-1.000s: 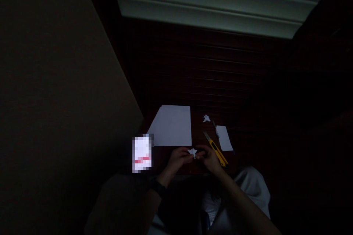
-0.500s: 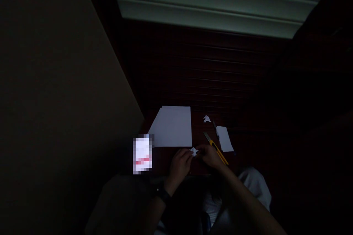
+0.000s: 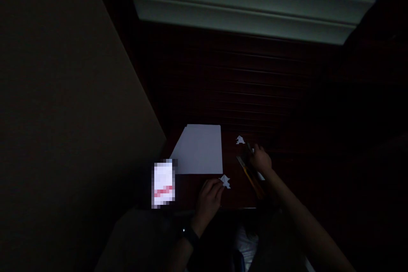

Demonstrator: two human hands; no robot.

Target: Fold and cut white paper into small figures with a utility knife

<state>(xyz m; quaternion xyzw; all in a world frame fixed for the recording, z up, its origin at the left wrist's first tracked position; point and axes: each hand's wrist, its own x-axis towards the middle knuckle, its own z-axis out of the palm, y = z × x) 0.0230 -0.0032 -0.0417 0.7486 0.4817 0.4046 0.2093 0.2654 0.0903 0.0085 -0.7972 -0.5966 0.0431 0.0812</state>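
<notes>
The right hand (image 3: 261,160) has left the small folded paper (image 3: 225,181), which it was touching half a second ago, and is now over at the pen (image 3: 249,148) and the small paper slip (image 3: 261,176), covering most of the slip. Its fingers are bent downward; whether they have hold of the pen cannot be told. The left hand (image 3: 209,196) stays at the folded paper, fingers curled and fingertips on its left edge; a pinch or a light press cannot be told apart. That folded paper lies near the desk's (image 3: 191,191) front edge, more of its shape now showing. The other folded paper (image 3: 240,140), the yellow cutter (image 3: 250,178) and the large sheets (image 3: 199,151) keep their places.
</notes>
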